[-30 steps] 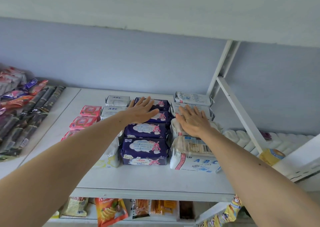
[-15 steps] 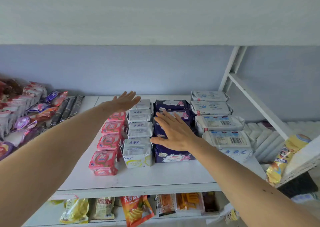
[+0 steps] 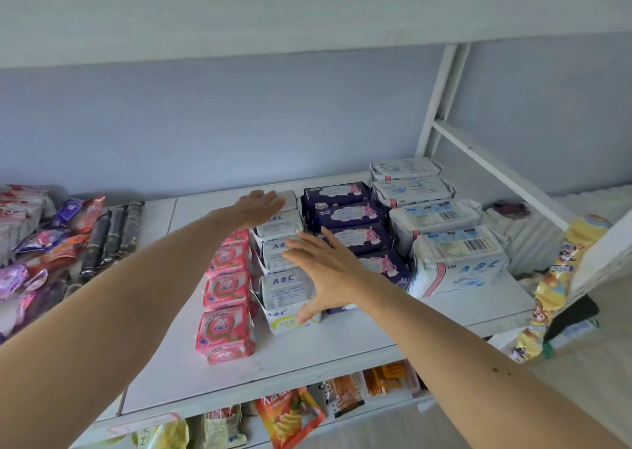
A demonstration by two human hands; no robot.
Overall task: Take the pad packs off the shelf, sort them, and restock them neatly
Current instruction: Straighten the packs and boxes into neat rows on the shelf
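pad packs: four front-to-back rows on the white flat shelf board, touching side by side
row 1: pink-red glossy plastic packs, leftmost
row 2: pale grey-white "ABC" plastic packs, next right
row 3: dark purple plastic packs with pink figure print
row 4: larger white "ABC" plastic packs with barcode labels, rightmost
left hand: fingers straight, flat over the back of row 2, grasping nothing; contact with the pack cannot be told
right hand: fingers spread and straight, palm against the seam between rows 2 and 3, thumb down the front ABC pack's side; nothing gripped
shelf: white metal upright and diagonal brace at right rear, grey-blue wall behind, underside of a pale upper board above
left neighbour: foil snack wrappers, purple, orange and black, heaped on the adjoining board
below: orange and yellow snack bags on the lower tier
right edge: hanging strip of yellow printed sachets
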